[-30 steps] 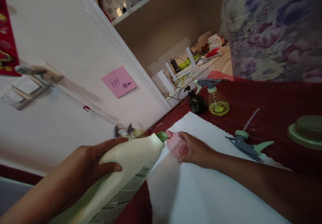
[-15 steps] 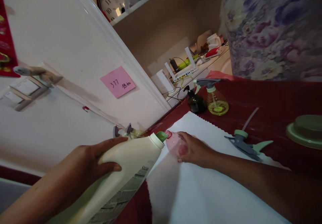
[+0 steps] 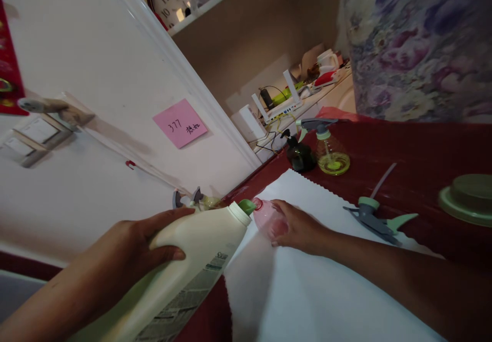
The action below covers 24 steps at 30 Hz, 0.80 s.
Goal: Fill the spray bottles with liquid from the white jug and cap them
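My left hand [image 3: 154, 242] is wrapped round the handle of a large cream detergent bottle [image 3: 207, 244], tipped so its green pouring spout [image 3: 246, 206] points to the right. That spout meets the mouth of a small pink see-through bottle [image 3: 269, 220]. My right hand [image 3: 298, 229] grips the pink bottle from the right, above a white sheet [image 3: 307, 290] on the dark red table. Whether liquid is flowing between the two bottles I cannot tell. To the right of my right hand lies a loose grey and green spray head [image 3: 372, 220] with its tube sticking up.
A clear spray bottle [image 3: 332, 155] with yellow liquid and a dark pump bottle [image 3: 300, 153] stand at the back. Further spray bottles [image 3: 203, 199] are partly hidden behind the detergent. At the right is a green lid-like object [image 3: 467, 201]. A white router [image 3: 282, 108] sits on the shelf.
Both hands and both bottles keep nearly the same position. Only a very slight shift of the camera view shows.
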{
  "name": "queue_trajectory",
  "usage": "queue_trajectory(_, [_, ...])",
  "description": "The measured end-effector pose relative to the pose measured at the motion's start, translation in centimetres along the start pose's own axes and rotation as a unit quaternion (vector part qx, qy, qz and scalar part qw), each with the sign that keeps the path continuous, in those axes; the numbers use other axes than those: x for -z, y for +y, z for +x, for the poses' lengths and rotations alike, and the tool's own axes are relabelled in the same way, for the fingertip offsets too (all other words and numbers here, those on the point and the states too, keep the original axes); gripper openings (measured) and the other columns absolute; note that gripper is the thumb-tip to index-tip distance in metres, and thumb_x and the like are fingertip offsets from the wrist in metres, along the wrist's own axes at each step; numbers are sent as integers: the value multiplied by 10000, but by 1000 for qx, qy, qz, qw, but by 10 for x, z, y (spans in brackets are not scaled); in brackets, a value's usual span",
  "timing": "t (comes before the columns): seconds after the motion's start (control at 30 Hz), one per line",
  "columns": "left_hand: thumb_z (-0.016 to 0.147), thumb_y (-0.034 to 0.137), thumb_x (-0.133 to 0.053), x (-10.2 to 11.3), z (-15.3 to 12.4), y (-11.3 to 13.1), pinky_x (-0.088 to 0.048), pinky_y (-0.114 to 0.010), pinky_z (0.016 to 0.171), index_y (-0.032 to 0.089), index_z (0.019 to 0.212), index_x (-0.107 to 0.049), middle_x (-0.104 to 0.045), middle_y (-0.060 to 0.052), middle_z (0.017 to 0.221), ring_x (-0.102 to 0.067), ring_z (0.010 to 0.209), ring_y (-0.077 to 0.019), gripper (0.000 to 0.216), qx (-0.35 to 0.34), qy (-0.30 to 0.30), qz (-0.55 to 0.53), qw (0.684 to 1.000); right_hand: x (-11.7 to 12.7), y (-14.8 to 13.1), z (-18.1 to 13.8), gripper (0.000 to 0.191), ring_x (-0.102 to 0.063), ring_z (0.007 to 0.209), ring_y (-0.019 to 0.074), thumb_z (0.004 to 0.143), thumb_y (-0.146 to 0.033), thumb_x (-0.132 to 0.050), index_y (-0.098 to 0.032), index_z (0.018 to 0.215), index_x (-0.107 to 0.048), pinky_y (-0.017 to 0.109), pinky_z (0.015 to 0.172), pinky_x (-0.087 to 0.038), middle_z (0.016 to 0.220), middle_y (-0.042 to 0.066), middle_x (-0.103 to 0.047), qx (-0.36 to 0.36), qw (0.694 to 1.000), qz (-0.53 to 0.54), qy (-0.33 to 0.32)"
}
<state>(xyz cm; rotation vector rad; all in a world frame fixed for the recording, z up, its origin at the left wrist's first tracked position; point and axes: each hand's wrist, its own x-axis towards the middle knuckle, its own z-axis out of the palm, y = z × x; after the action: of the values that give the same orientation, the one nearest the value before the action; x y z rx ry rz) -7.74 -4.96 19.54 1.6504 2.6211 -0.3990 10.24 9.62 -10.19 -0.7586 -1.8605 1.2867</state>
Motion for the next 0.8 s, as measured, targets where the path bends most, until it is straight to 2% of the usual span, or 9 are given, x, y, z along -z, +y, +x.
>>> queue_trajectory(0.33, [704,720,-553,0,0,0,-552,-423,869,383,1477,-533,-825,-2,1076,-762,874,-324,843,10,-24,-5,1000,-2,4,2,897,-605,1282,352,590,-326,-903,-322,1389,-495,503,1032,-502,1431,103,-621,0,1000,-1,4])
queue_trajectory(0.6, [732,696,-597,0,5,-5,-518,-411,964,407,1419,-591,-808,21,1149,-752,970,-308,746,-26,11,6,1000,-2,5,1,907,-589,1300,362,610,-310,-893,-276,1420,-487,498,1043,-488,1459,133,-600,3,1000,-1,5])
queue_trajectory(0.8, [742,710,-593,0,5,-7,-509,-413,987,437,1433,-565,-789,28,1213,-747,1008,-309,744,-23,4,10,1000,-1,4,1,921,-576,1319,361,607,-325,-896,-277,1424,-475,490,1052,-483,1470,132,-595,2,1000,-6,0])
